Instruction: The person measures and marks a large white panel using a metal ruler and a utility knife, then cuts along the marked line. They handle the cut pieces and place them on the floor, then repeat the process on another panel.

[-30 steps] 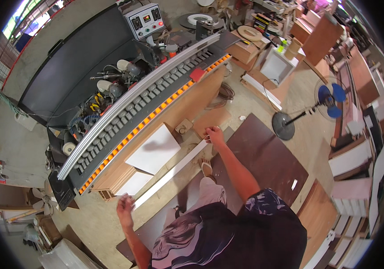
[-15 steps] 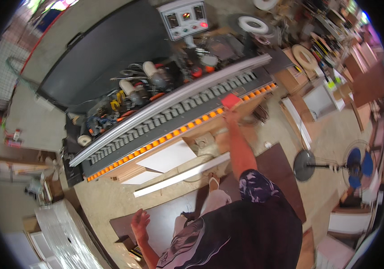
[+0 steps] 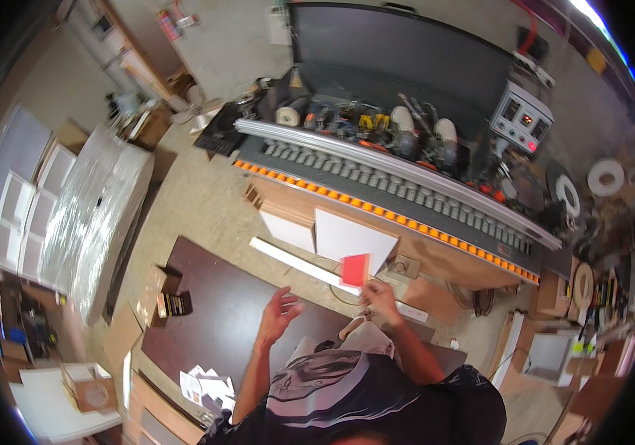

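My right hand (image 3: 382, 302) holds a flat red rectangular piece (image 3: 354, 268) with a pale edge, its fingers closed on the lower corner; its exact kind I cannot make out. Lower and to the left, my left hand (image 3: 279, 317) hovers empty above a dark brown panel (image 3: 221, 322), fingers apart. Beyond both hands runs a long edge-banding machine (image 3: 406, 182) with a row of orange rollers (image 3: 332, 194) along its near side and its black lid (image 3: 399, 52) raised. A long white strip (image 3: 288, 259) lies on the floor just beyond the brown panel.
White panels (image 3: 349, 239) lean against the machine's base. At the left stands a stack wrapped in clear film (image 3: 99, 215). Papers (image 3: 208, 387) and a small open carton (image 3: 165, 293) sit by the brown panel. A control box (image 3: 521, 119) rises behind the machine's right end.
My right hand has come back from the orange rollers toward my body, still holding the red piece. My left hand has risen over the brown panel. The view has swung to the left.
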Tool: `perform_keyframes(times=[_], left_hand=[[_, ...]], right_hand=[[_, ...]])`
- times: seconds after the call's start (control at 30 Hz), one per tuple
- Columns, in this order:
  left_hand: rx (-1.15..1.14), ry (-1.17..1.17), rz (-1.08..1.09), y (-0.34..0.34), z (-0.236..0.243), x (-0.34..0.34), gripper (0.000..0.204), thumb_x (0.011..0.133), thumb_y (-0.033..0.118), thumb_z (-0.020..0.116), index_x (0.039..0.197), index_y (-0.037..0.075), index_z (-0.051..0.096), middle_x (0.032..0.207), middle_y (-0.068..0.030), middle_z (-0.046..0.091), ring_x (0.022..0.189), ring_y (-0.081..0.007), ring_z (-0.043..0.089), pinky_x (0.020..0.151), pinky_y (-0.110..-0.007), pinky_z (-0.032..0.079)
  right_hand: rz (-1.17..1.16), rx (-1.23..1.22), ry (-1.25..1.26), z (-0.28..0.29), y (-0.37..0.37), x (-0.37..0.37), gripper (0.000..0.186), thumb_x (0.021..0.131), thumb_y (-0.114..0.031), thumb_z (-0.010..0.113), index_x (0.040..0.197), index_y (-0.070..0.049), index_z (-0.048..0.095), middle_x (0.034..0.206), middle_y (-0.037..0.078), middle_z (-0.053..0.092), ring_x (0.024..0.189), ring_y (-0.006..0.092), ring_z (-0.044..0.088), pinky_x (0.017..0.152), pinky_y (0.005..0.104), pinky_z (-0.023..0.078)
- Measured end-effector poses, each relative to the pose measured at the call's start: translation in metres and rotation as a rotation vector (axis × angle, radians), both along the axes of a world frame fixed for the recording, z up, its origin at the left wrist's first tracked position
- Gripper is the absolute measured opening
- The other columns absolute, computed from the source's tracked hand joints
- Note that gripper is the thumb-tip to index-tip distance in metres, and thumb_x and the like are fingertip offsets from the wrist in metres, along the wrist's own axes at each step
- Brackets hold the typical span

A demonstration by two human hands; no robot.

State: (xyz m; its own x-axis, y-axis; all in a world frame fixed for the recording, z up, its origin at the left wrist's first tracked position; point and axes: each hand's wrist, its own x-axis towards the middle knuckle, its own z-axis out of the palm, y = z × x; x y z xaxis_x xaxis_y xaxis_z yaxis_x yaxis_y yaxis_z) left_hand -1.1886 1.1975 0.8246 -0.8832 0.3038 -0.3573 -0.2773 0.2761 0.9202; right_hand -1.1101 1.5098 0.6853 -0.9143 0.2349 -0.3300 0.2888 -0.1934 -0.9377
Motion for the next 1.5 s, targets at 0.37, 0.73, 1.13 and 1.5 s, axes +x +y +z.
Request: perform_keyframes(times=[0.37,0.73,1.13,1.5], left_hand=[[0.318,0.241,0.776,-0.201,0.06,0.086,0.033,0.094,0.031,0.077,0.105,0.0,0.073,0.087,-0.0062,0.074,0.07,-0.0132,0.069,0.055,-0.028,0.055],[0.214,0.298,1.481,-0.352,0.051,0.178,0.034,0.095,0.031,0.077,0.101,-0.002,0.074,0.08,-0.0063,0.073,0.064,-0.0102,0.067,0.051,-0.026,0.054],[0.372,0.455,1.735,-0.493,0.092,0.057,0.027,0.095,0.021,0.077,0.108,-0.001,0.069,0.089,-0.0095,0.074,0.07,-0.0158,0.072,0.048,-0.024,0.052],[0.231,0.533,1.946,-0.603,0.122,0.009,0.025,0.096,0.022,0.076,0.108,0.0,0.071,0.089,-0.0079,0.075,0.068,-0.0126,0.071,0.051,-0.023,0.052]], right_hand=[[0.862,-0.092,0.119,0.166,-0.347,-0.073,0.024,0.106,-0.023,0.061,0.107,0.0,0.068,0.081,0.007,0.07,0.066,0.0136,0.068,0.057,0.0266,0.055],[1.205,0.411,0.72,0.134,-0.594,-0.039,0.035,0.107,-0.028,0.054,0.088,0.001,0.062,0.062,0.01,0.057,0.055,0.0191,0.063,0.049,0.0357,0.046],[1.56,-0.091,0.202,0.192,-0.789,-0.18,0.047,0.109,-0.042,0.052,0.093,0.0,0.067,0.068,0.009,0.066,0.051,0.0171,0.06,0.05,0.0301,0.047],[1.774,-0.03,0.499,0.256,-0.919,-0.236,0.021,0.097,-0.02,0.072,0.102,0.001,0.072,0.086,0.007,0.072,0.07,0.011,0.064,0.061,0.0281,0.052]])
